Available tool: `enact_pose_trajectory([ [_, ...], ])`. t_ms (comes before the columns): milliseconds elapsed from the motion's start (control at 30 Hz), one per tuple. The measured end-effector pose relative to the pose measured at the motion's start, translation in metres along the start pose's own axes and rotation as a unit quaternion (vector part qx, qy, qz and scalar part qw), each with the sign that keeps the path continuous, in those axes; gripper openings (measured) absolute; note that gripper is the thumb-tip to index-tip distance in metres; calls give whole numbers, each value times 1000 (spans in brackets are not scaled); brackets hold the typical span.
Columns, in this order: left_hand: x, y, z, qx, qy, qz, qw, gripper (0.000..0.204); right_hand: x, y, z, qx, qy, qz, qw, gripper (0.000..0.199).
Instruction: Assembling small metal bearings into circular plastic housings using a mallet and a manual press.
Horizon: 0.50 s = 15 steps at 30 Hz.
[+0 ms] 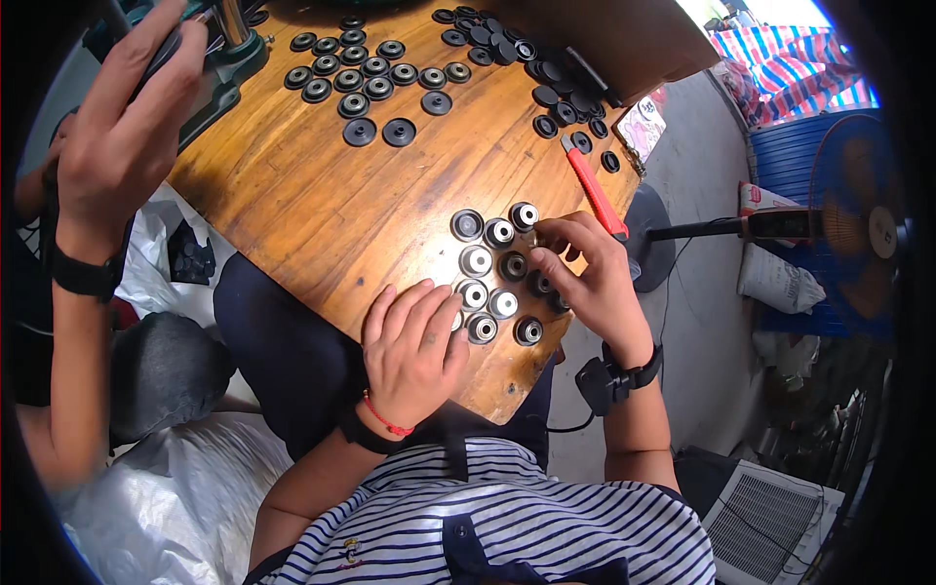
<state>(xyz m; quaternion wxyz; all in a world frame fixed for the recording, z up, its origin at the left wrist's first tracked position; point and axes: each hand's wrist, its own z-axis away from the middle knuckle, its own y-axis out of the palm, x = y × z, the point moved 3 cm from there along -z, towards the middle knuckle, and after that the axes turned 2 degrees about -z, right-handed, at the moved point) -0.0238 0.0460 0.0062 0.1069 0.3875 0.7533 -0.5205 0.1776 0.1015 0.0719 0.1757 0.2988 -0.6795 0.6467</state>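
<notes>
My left hand [414, 341] lies with fingers stretched out on the wooden table [322, 229], its fingertips beside a cluster of black round discs with silvery metal centres. One metal-centred disc [473, 294] is right by those fingertips, and another is partly covered by them. My right hand [585, 268] hovers at the cluster's right side, thumb and forefinger closed in a pinch. A small shiny bit shows at their tips, too little to name. Closest to that pinch are an upper disc [524, 216] and a darker-centred disc [513, 265]. A plain black disc [467, 225] sits at the cluster's upper left.
A red utility knife [593, 185] lies along the table's right side. Farther back are metal-centred black discs [352, 80] and a pile of plain black discs [487, 37] beside a cardboard box [624, 44]. A co-worker's hand [122, 127] grips a handle at far left. A fan [858, 185] stands right.
</notes>
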Motion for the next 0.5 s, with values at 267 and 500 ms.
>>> enact_pose_trajectory([
  [267,5,4,1,6,5,20,1000,33,24,40,-47,64,-157,130,977,20],
  [500,8,5,1,17,10,37,999,35,27,48,-50,91,-145,181,969,24],
])
